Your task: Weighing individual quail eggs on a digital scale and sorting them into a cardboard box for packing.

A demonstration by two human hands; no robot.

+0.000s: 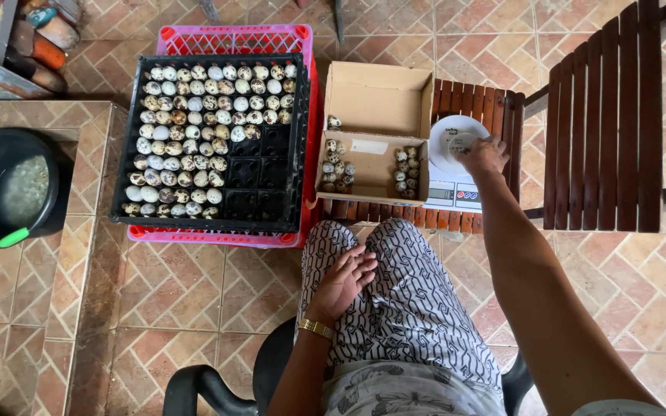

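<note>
Right hand (484, 154) is reaching out at 1 o'clock, fingers curled over a small speckled egg (457, 142) on the white kitchen scale (449, 185); whether it is pinching the egg cannot be told. Left hand (342, 282) is lying open and empty on the patterned knee (402, 285). Cardboard box (375, 100) at 12 o'clock, just left of the scale, is holding two egg clusters. Black egg tray (267, 166) is sitting on a pink crate (234, 37) at 11 o'clock, mostly filled.
</note>
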